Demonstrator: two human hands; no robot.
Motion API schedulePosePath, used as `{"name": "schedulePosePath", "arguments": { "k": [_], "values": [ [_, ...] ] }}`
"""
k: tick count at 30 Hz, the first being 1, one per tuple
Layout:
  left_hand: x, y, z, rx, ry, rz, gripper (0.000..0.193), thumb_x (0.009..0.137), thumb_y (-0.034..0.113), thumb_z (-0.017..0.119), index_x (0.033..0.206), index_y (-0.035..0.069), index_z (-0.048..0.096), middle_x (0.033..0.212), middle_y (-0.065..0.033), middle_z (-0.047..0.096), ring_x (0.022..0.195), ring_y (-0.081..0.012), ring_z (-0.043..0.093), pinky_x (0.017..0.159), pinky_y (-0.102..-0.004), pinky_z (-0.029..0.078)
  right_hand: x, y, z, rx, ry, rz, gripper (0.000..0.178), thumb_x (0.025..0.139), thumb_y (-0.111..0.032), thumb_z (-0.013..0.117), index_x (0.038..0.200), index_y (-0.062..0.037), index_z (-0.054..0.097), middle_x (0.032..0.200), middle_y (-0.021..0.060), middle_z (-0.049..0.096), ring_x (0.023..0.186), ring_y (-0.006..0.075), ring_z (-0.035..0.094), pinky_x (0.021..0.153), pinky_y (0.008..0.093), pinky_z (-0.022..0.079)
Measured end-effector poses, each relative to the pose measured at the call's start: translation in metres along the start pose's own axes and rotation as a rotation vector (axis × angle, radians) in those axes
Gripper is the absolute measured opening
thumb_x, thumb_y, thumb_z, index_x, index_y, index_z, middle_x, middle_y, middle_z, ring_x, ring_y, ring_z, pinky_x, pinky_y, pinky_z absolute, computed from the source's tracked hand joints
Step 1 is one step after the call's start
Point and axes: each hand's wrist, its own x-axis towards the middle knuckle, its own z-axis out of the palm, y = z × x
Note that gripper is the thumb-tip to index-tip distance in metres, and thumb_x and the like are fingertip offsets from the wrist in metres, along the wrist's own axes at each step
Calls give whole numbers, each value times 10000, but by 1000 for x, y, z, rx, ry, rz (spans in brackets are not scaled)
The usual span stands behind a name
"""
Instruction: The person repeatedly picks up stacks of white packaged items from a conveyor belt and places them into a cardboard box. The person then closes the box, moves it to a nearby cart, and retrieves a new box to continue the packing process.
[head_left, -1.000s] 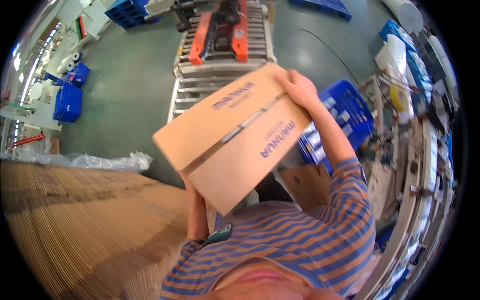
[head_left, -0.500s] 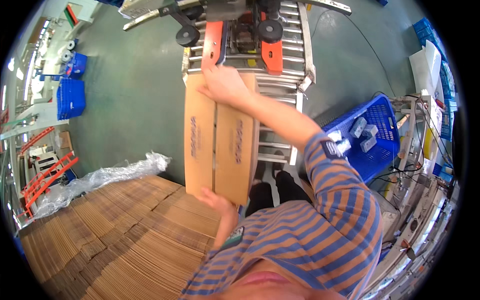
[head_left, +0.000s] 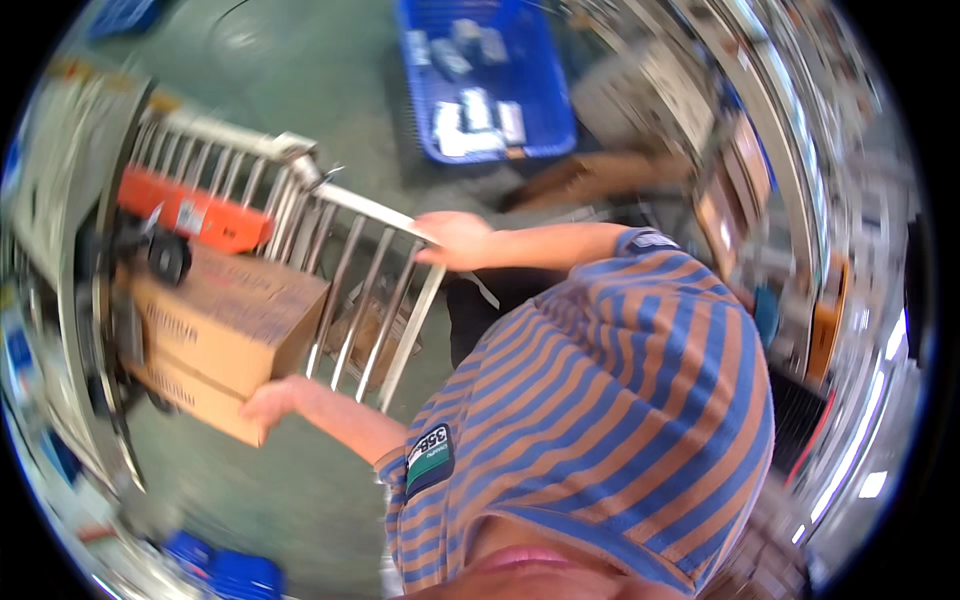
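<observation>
Left grip presses against the near corner of a box, fingers curled under its edge, as the box sits at the left end of a roller conveyor beside an orange machine part. Right grip rests on the conveyor's side rail, loosely closed over it. Beyond, a blue crate of small packets stands on the floor.

Matt brown cardboard box, shiny metal roller conveyor, glossy blue plastic crate.
</observation>
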Motion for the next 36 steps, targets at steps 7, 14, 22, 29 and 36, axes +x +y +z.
{"name": "schedulePosePath", "arguments": {
  "k": [7,14,22,29,36],
  "values": [
    [52,54,80,320,-3,-104,578,880,229,411,1321,-51,163,1219,-338,357,1098,-406,438,984,-564,276,-237,127,-30,-21,-124,1138,481,798,-417,570,1124,-64,568,1105,159,597,1021,302,572,848,403,470],
    [-38,78,82,272,-15,547,356,885,185,452,1111,-80,525,973,-289,590,797,-354,615,679,-546,452,-326,208,-5,216,175,1205,487,785,-425,571,1073,-33,601,1036,174,623,1007,322,576,874,394,452],
    [-560,-169,-72,59,-2053,1991,719,805,287,622,1332,-78,297,1358,-256,349,1277,-354,331,1053,-433,266,-459,290,0,630,302,1157,518,792,-465,576,1096,-47,599,1023,124,643,983,269,600,867,349,459],
    [-690,-295,-119,641,-1576,2533,828,805,425,573,1381,-46,210,1453,-241,166,1367,-362,109,1065,-552,128,-678,307,12,651,511,1793,510,786,-455,569,1078,-39,604,1036,155,631,994,290,586,860,370,455],
    [-646,-296,-86,366,-1515,3119,664,799,181,542,1392,67,265,1462,-175,193,1367,-337,139,1021,-653,84,-693,308,48,974,462,1869,469,779,-450,588,1047,-69,641,1026,135,643,993,275,593,884,336,447]
  ]
}}
